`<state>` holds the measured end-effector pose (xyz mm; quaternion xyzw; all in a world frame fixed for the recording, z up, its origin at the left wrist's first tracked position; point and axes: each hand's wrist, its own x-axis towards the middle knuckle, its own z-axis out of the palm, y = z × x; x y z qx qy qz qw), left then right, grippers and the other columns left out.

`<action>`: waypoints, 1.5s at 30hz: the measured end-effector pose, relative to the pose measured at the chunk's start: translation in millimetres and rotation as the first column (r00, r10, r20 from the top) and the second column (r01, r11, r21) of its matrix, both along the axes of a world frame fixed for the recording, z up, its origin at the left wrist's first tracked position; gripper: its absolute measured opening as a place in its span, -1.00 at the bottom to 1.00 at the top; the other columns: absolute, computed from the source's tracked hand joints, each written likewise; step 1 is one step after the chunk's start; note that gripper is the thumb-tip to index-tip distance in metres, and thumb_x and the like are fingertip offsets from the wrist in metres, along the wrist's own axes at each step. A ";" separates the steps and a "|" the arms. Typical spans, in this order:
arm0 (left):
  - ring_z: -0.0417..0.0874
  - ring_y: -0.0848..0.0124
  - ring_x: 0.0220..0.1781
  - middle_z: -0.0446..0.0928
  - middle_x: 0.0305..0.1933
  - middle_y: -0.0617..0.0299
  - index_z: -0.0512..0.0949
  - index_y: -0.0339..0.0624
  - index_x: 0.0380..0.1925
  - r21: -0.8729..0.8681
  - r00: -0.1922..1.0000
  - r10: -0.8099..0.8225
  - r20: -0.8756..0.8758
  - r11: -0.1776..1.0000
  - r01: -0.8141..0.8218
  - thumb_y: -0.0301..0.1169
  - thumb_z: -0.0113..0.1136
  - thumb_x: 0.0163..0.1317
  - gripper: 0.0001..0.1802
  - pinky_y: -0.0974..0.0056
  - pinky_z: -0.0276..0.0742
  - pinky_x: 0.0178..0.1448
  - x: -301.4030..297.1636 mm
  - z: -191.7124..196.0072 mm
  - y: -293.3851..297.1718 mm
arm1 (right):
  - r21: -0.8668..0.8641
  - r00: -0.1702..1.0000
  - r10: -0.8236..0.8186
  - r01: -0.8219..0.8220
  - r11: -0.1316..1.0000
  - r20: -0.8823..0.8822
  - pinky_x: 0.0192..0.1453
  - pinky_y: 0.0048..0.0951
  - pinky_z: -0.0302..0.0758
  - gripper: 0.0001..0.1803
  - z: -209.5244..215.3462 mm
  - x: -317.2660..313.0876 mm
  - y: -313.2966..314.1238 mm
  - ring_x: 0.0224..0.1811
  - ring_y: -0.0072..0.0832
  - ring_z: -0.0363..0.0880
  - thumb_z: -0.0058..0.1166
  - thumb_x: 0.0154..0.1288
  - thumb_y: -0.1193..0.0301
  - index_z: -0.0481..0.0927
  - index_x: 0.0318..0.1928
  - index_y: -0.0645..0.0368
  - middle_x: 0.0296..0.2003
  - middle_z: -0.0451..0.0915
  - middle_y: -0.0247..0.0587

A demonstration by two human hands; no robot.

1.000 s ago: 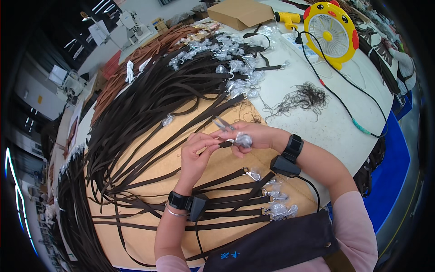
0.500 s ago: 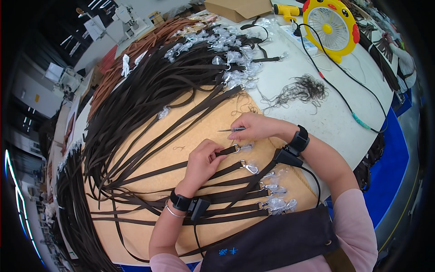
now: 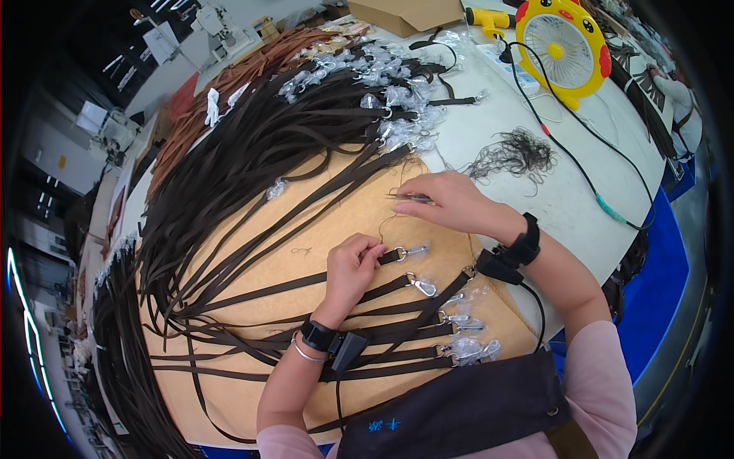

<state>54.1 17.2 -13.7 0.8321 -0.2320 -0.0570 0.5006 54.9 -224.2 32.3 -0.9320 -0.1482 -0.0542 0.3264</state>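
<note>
My left hand (image 3: 353, 268) pinches a dark brown strap (image 3: 267, 287) close to its end, where a metal clasp (image 3: 402, 253) in clear plastic sticks out past the fingers. Farther right and slightly beyond, my right hand (image 3: 451, 203) is closed round slim, pointed metal tweezers (image 3: 417, 198), held above the tan board (image 3: 306, 222). A thin dark thread (image 3: 386, 223) runs between the left fingertips and the area under the tweezers. Whether the tweezers grip it, I cannot tell. Nearer to me lie several similar straps with plastic-wrapped snap hooks (image 3: 422, 286).
A big heap of dark straps (image 3: 252, 130) covers the left and far side, with brown straps (image 3: 252, 65) behind. On the white table (image 3: 489, 199) are a tangle of loose threads (image 3: 512, 153), a yellow fan (image 3: 562, 53), its black cable (image 3: 562, 145) and a cardboard box (image 3: 405, 15).
My right hand has moved away from the strap end, up and to the right, with the tweezers. My left hand has shifted slightly right, and a thread now shows between the hands.
</note>
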 end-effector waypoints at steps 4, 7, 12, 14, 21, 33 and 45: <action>0.62 0.46 -0.54 0.59 -0.48 0.14 0.60 -0.34 -0.37 -0.022 1.000 0.004 -0.018 1.000 -0.004 -0.53 0.25 0.30 -0.91 0.37 0.45 -0.43 -0.8 -0.8 -1.1 | -0.097 0.965 0.212 -0.199 0.975 0.153 -0.28 -0.29 0.54 -0.67 -6.3 -27.1 1.3 -0.32 -0.24 0.66 0.17 0.36 0.11 0.72 -0.09 0.06 -0.32 0.66 -0.24; 0.62 0.42 -0.54 0.58 -0.48 0.14 0.58 -0.31 -0.37 0.019 1.000 -0.006 0.022 1.000 0.005 -0.51 0.23 0.31 -0.91 0.34 0.46 -0.42 -0.5 -0.5 -0.7 | -0.204 0.930 0.327 -0.292 0.934 0.165 -0.35 -0.29 0.51 -0.71 -14.2 -29.6 7.7 -0.37 -0.28 0.64 0.19 0.33 0.12 0.74 -0.13 0.03 -0.41 0.59 -0.29; 0.62 0.32 -0.49 0.58 -0.48 0.13 0.58 -0.26 -0.37 0.043 0.999 -0.015 0.035 0.999 0.013 -0.48 0.24 0.30 -0.91 0.28 0.46 -0.38 -1.6 -1.9 -0.4 | -0.223 0.909 0.370 -0.327 0.918 0.191 -0.39 -0.26 0.49 -0.75 -20.3 -28.0 13.4 -0.43 -0.28 0.62 0.21 0.30 0.15 0.75 -0.19 0.01 -0.47 0.54 -0.30; 0.62 0.30 -0.49 0.58 -0.47 0.12 0.58 -0.25 -0.37 0.060 0.999 -0.016 0.043 0.998 0.013 -0.48 0.24 0.29 -0.92 0.28 0.46 -0.37 -1.7 -1.7 -0.6 | -0.258 0.905 0.380 -0.327 0.909 0.190 -0.39 -0.27 0.49 -0.76 -19.8 -28.7 14.3 -0.44 -0.28 0.62 0.21 0.29 0.16 0.75 -0.19 0.01 -0.47 0.53 -0.30; 0.62 0.28 -0.47 0.58 -0.46 0.12 0.58 -0.25 -0.36 0.066 0.999 -0.033 0.034 0.997 0.030 -0.48 0.25 0.28 -0.92 0.26 0.46 -0.35 -1.7 -1.9 0.1 | -0.313 0.915 0.368 -0.306 0.899 0.165 -0.37 -0.26 0.50 -0.78 -12.9 -31.5 21.8 -0.42 -0.26 0.63 0.22 0.28 0.18 0.73 -0.19 0.01 -0.48 0.53 -0.30; 0.59 0.53 -0.46 0.58 -0.48 0.22 0.55 -0.32 -0.35 -0.120 0.990 -0.027 -0.139 0.993 0.010 -0.52 0.15 0.39 -0.88 0.42 0.50 -0.31 1.7 -7.6 3.6 | -0.176 0.953 0.279 -0.256 0.951 0.121 -0.32 -0.25 0.52 -0.80 -23.1 -33.8 22.4 -0.38 -0.25 0.65 0.21 0.29 0.20 0.74 -0.19 -0.01 -0.42 0.60 -0.32; 0.58 0.57 -0.43 0.59 -0.46 0.24 0.52 -0.34 -0.33 -0.140 0.981 -0.061 -0.185 0.989 0.035 -0.55 0.13 0.41 -0.89 0.45 0.51 -0.28 2.8 -5.8 5.2 | -0.194 0.941 0.312 -0.285 0.939 0.132 -0.33 -0.27 0.52 -0.78 -23.2 -32.8 23.9 -0.39 -0.26 0.65 0.18 0.33 0.18 0.74 -0.16 -0.02 -0.44 0.59 -0.30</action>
